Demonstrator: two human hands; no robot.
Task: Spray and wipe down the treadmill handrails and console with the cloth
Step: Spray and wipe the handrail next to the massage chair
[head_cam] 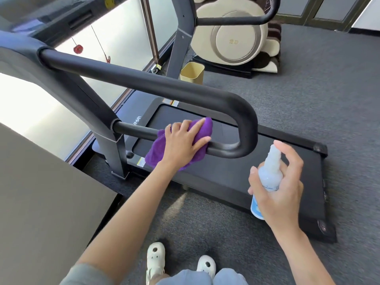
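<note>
The step in hand looks like the wiping of the handrail (144, 83), the black looped bar that runs from 10 o'clock down to a bend near 3 o'clock of the middle. The left hand (183, 140) lies flat with its fingers spread over the purple cloth (156, 149) and presses it on the lower bar of the loop, just left of the bend. The right hand (281, 188), at about 4 o'clock, holds the spray bottle (269, 175) upright, its fingers curled round the body and one finger raised over the nozzle (I cannot tell if it is pressing down). The bottle is near the bend but does not touch the rail. Below both lies the treadmill belt (246, 171) on the grey carpet (329, 89). I judge the task to be in its early or middle part: the upper bar, the far rail and the console at 10 o'clock may not be done yet. The next move calls for sliding the cloth along the bar and round the bend, with firm pressure, and perhaps a fresh spray first.
</note>
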